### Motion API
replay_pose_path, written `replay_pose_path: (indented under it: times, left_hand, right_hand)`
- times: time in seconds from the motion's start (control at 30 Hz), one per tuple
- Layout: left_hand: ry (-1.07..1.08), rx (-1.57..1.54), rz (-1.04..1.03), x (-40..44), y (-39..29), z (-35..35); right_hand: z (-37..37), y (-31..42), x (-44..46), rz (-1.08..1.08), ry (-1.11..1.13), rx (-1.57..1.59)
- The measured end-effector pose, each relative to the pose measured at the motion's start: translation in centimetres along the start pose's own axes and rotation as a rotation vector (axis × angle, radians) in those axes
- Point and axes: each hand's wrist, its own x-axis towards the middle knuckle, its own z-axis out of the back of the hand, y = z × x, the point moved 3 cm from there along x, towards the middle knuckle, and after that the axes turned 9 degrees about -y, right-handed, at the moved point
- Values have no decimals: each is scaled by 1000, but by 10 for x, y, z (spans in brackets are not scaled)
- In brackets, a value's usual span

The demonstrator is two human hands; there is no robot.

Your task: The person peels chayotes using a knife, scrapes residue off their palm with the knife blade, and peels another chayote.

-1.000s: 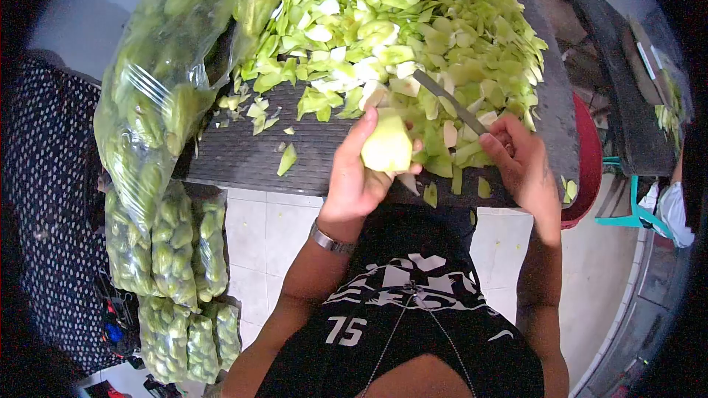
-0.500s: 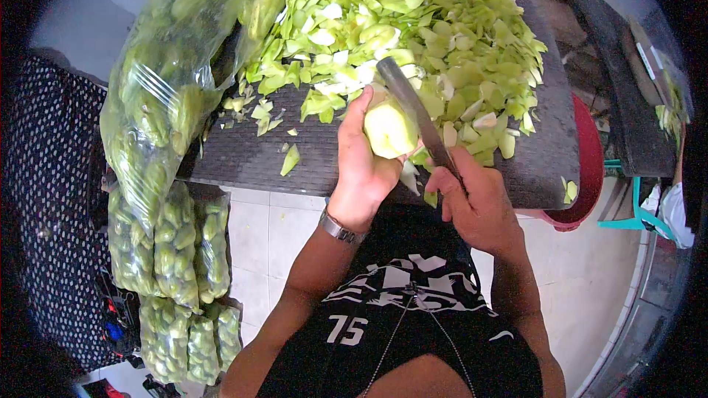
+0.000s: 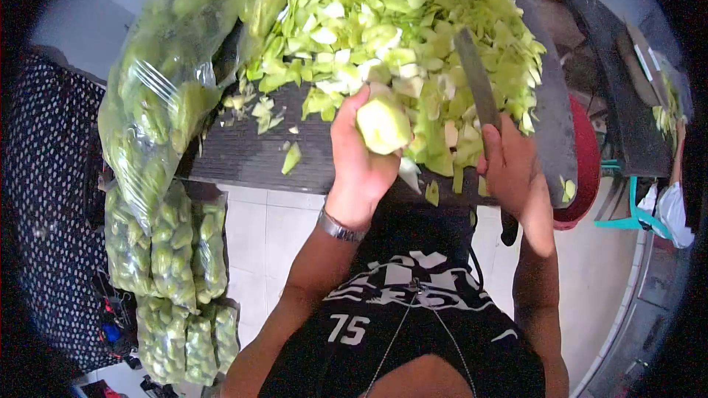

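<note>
My left hand (image 3: 361,155), with a metal watch on the wrist, is closed around a peeled pale green chayote (image 3: 383,127) at the table's near edge. My right hand (image 3: 510,173) grips a knife (image 3: 478,77); its blade points up and away over the peelings, and the dark handle end shows below the palm. Blade and chayote are apart. Beyond both hands, a large heap of green peelings (image 3: 413,22) covers much of the dark ridged table (image 3: 251,155).
A big clear plastic bag of chayotes (image 3: 158,96) leans at the table's left. Several smaller filled bags (image 3: 173,250) stand on the floor below it. A red tub (image 3: 582,169) sits under the right edge. Another person's arm (image 3: 678,151) shows at far right.
My right hand and the knife have moved right, away from the chayote, with the blade now over the peelings. My left hand has shifted slightly left, still holding the chayote.
</note>
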Motion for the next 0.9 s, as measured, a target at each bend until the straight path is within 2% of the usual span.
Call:
replay_pose_path:
  times: [0.1,0.2,0.3,0.5,0.6,0.7,0.77,0.83,0.9]
  left_hand:
    - [-14,21,-7,6,2,-1]
    - [28,61,-8,7,4,-6]
    - [23,64,4,12,7,-4]
    - [26,47,-58,4,8,-11]
    - [24,56,-143,7,5,-14]
    - [17,43,-217,12,6,-14]
    - [-10,17,-213,10,5,-18]
    - [8,-12,-198,14,6,-18]
    - [19,-3,-189,12,5,-19]
  right_hand:
    - [0,6,-1,-13,77,163]
    - [-7,17,-10,122,-21,162]
    - [-15,32,-23,247,-5,366]
    - [-17,39,-23,81,87,495]
    - [-12,46,-20,247,17,436]
    - [-15,45,-20,345,56,450]
    - [-25,40,-23,185,206,531]
    - [-36,37,-26,126,283,622]
    - [-44,37,-27,169,286,724]
